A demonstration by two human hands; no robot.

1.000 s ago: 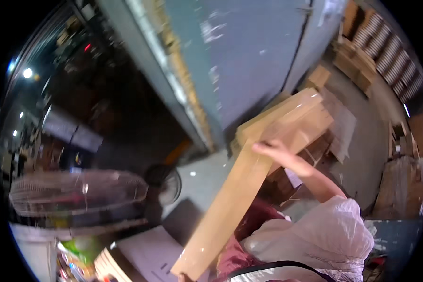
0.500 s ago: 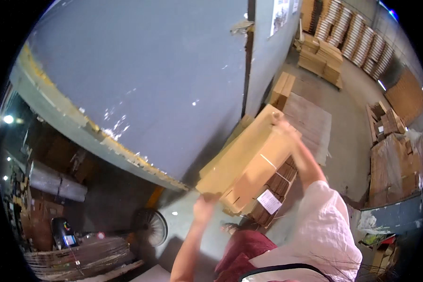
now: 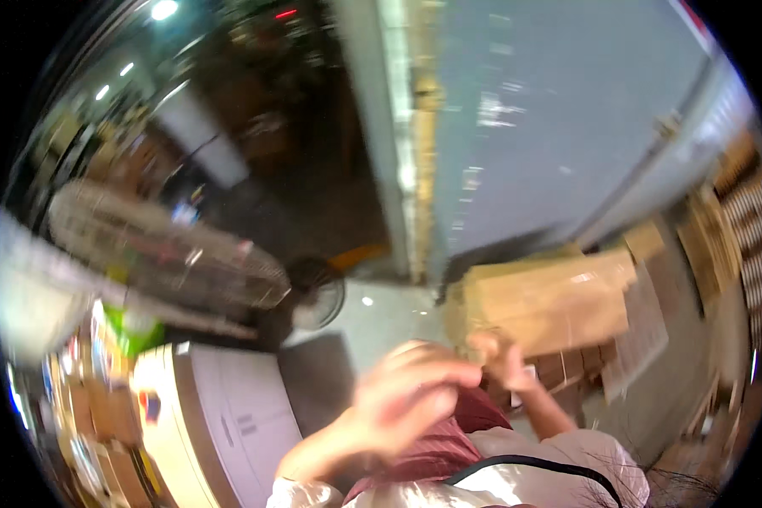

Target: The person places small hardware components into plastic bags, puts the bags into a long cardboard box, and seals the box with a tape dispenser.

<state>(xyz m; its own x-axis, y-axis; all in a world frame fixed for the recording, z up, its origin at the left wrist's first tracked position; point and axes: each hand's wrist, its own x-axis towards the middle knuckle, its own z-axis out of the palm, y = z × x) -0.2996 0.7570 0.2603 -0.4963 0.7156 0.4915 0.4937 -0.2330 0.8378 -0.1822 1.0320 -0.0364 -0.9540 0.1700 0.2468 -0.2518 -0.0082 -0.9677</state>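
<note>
Folded brown cardboard (image 3: 550,300) rests on a stack of flat cardboard pieces (image 3: 571,364) on the floor to the right, beside the grey wall panel. My left hand (image 3: 411,394) is raised in front of my body, away from the cardboard. Its thumb and fingers are apart, with nothing between them. Close to the near left corner of the cardboard is my right hand (image 3: 501,362). Motion smears its fingers, so I cannot make out whether they touch the cardboard or how far they are bent.
A large caged fan (image 3: 169,245) stands at the left, its round base (image 3: 317,295) on the floor. A white cabinet (image 3: 241,415) is at the lower left. The grey panel (image 3: 567,110) ends in a worn yellow edge (image 3: 426,161). More cardboard stacks (image 3: 707,245) stand at the far right.
My left hand has come off the cardboard and back toward my body. My right hand has moved from its far end to its near corner. The view has swung left.
</note>
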